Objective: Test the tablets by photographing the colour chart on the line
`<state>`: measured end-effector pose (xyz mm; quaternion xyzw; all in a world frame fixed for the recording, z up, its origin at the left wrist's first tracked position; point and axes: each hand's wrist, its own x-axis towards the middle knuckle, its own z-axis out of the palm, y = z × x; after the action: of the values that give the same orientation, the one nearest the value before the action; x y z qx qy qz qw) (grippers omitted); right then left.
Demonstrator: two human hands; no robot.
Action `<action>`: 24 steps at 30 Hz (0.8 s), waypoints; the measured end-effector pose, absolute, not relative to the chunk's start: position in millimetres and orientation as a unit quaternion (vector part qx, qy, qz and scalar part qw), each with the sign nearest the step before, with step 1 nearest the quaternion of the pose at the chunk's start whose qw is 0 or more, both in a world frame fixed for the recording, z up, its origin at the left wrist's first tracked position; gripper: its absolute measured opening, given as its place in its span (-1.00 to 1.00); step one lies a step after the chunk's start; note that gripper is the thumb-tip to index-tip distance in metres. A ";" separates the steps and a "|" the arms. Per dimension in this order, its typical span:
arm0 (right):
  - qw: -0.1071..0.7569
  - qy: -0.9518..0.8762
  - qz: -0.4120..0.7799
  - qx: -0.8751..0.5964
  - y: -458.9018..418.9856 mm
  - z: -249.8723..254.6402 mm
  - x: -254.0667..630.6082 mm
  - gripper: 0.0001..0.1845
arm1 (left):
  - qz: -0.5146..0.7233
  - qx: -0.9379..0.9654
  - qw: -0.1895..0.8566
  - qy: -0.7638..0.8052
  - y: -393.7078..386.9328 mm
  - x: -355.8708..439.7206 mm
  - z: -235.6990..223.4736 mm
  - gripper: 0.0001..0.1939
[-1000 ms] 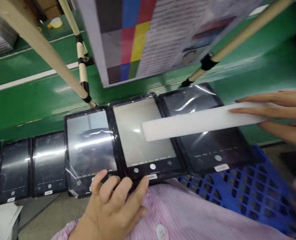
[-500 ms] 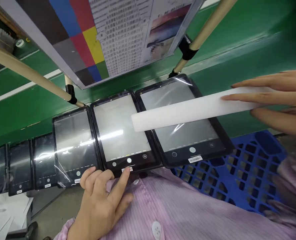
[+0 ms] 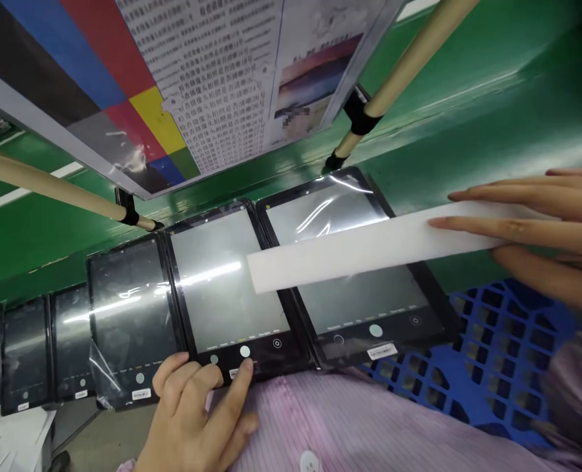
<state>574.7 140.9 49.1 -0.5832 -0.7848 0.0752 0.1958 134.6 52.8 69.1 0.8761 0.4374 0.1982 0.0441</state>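
Several black tablets lie side by side along the edge of a green bench. My left hand (image 3: 197, 413) rests at the near edge of the middle tablet (image 3: 227, 282), its forefinger stretched onto the white round button at the bottom of the lit screen, the other fingers curled. My right hand (image 3: 531, 229) holds one end of a long white foam strip (image 3: 350, 252) between flat fingers and thumb. The strip hangs across the right tablet (image 3: 364, 308), its free end reaching the middle tablet.
A colour test chart with printed text (image 3: 187, 85) hangs tilted above the tablets on beige poles (image 3: 399, 72). A blue plastic lattice crate (image 3: 492, 367) sits at the lower right. More wrapped tablets (image 3: 30, 347) continue to the left. White paper (image 3: 6, 439) lies lower left.
My view has shifted, so the tablets sit further left and lower. My left forefinger has moved from the tablet's lower edge onto the round button. The foam strip stays held over the right tablet.
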 end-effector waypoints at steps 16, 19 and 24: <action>0.231 -0.798 -0.034 -0.556 117.8 44.3 644.1 -0.61 | 0.216 0.921 0.033 0.321 75.6 222.1 76.2 -0.70; 0.243 -0.742 -0.033 -0.624 95.7 49.9 657.5 -0.59 | 0.206 0.923 0.045 0.321 77.2 237.8 73.1 -0.70; 0.248 -0.666 0.004 -0.704 70.5 49.4 655.6 -0.57 | 0.128 0.938 0.057 0.316 83.6 260.0 71.9 -0.64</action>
<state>655.6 70.5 49.4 -0.7036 -0.6660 0.0042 0.2477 260.0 83.6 71.9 0.9383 0.3161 0.1278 0.0572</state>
